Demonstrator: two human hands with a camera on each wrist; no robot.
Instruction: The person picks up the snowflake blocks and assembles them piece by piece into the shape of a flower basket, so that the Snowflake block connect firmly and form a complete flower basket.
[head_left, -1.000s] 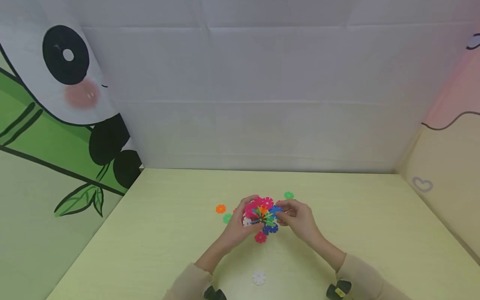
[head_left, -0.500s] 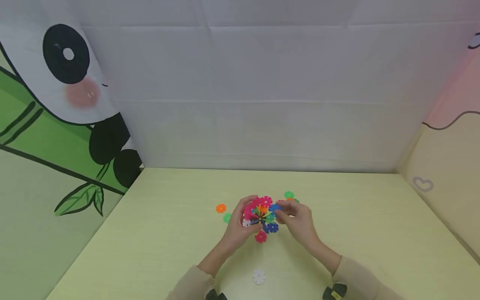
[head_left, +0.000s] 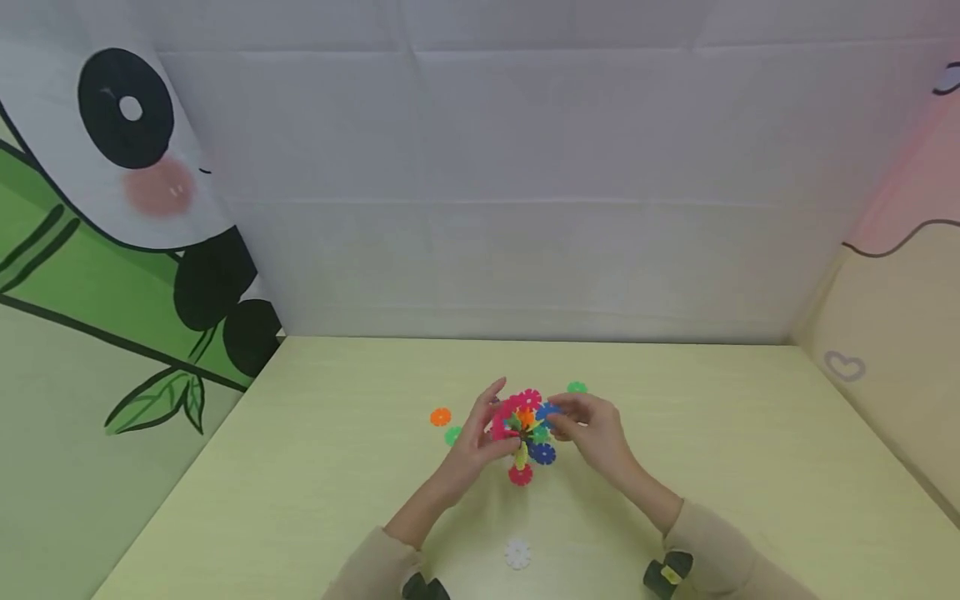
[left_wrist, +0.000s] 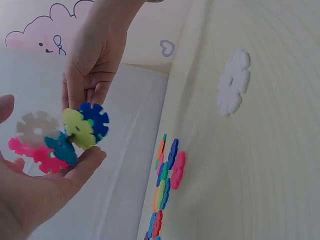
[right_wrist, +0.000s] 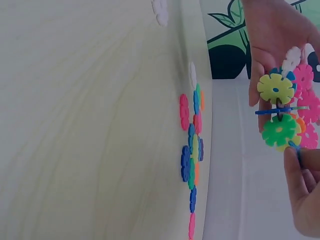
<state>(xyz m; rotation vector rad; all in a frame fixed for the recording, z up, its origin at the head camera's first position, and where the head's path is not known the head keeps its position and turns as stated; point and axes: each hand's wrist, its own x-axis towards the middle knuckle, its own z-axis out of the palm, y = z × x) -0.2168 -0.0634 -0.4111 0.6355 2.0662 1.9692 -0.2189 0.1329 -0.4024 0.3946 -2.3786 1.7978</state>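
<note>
Above the table, my left hand [head_left: 474, 446] holds a cluster of interlocking notched plastic discs [right_wrist: 305, 102], its thumb against the near side and its fingers behind. Pink, white, yellow, green, orange and blue discs stick out of it at different angles. On the cluster's right side, my right hand [head_left: 596, 429] pinches a blue disc [right_wrist: 296, 152] between thumb and fingers. That blue disc sits right at the edge of a green disc [right_wrist: 280, 130] in the right wrist view. A yellow disc [left_wrist: 78, 128] and a dark blue disc [left_wrist: 100, 122] show on the cluster in the left wrist view.
Loose discs of several colours lie on the pale table [head_left: 337, 492] beneath and behind the hands. Among them are an orange disc [head_left: 440, 417], a green disc [head_left: 577, 387] and a red disc [head_left: 521, 475]. A white disc [head_left: 517, 553] lies nearer the front. A white backdrop [head_left: 525, 208] stands behind.
My left hand has turned the cluster a little and its index finger has lifted. A yellow disc now shows at the cluster's lower side. My right hand keeps pinching the blue disc.
</note>
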